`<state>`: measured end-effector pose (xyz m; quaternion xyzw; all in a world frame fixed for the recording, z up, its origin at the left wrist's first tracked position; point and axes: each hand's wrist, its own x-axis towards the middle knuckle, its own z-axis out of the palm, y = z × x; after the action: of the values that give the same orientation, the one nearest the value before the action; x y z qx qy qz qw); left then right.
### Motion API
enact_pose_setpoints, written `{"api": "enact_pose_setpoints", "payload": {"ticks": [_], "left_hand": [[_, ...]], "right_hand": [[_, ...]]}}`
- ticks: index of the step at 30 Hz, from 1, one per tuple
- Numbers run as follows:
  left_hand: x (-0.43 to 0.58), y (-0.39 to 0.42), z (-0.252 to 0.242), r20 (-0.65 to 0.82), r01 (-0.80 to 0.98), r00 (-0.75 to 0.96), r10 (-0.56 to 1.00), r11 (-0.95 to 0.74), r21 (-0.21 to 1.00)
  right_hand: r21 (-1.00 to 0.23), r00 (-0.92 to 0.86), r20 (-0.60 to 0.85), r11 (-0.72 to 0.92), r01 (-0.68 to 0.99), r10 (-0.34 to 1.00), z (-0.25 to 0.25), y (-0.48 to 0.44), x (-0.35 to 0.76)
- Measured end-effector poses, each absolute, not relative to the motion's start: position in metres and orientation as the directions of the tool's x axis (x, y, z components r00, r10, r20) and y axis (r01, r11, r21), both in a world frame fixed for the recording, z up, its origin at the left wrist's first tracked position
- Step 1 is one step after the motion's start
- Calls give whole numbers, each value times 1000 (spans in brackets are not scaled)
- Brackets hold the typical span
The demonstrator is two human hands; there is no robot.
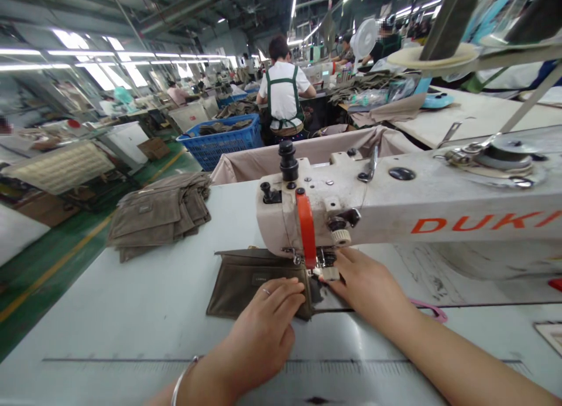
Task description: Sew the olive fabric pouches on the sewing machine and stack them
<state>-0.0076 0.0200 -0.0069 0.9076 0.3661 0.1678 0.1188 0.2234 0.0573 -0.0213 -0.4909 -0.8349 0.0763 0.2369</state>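
A dark olive-brown fabric piece (235, 289), flat with stitched edges and a small label, lies on the sewing table with its right edge at the needle of a white sewing machine (377, 189). My left hand (267, 318) rests on the right part of this piece, fingers laid flat and pressing it down. Beside the presser foot (317, 272), my right hand (366, 280) reaches in from the right. Its thumb and forefinger are apart, one on either side of the foot area; their tips are partly hidden by the machine head.
A stack of similar fabric pieces (162, 212) lies at the table's left edge. Pink-handled scissors or a similar tool (432, 309) lie under my right forearm. A ruler scale (132, 362) runs along the front. Beyond are a blue basket (223, 141) and a seated person (283, 89).
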Motion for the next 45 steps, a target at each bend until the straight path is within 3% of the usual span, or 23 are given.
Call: {"api": "enact_pose_setpoints", "payload": {"ticks": [6, 11, 20, 24, 28, 32, 45], "left_hand": [[-22, 26, 3, 156, 576, 674, 722, -646, 501], [-29, 26, -4, 121, 564, 710, 694, -663, 493], [-16, 32, 1, 284, 557, 544, 789, -593, 581], [-13, 33, 2, 350, 500, 698, 624, -776, 386], [-10, 33, -3, 237, 499, 801, 550, -832, 242], [-9, 37, -1, 184, 490, 827, 531, -842, 224], [-11, 57, -7, 302, 497, 789, 535, -845, 200]], "right_hand": [[-434, -664, 366, 751, 498, 652, -8, 29, 223], [-486, -658, 368, 739, 467, 658, -5, 25, 223], [-479, -730, 308, 762, 436, 610, -6, 21, 218], [-456, -756, 292, 780, 428, 586, -10, 22, 214], [-460, -767, 298, 789, 407, 569, -13, 22, 215], [-473, -759, 306, 784, 403, 575, -11, 21, 215], [-483, -740, 273, 753, 448, 615, -9, 24, 216]]}}
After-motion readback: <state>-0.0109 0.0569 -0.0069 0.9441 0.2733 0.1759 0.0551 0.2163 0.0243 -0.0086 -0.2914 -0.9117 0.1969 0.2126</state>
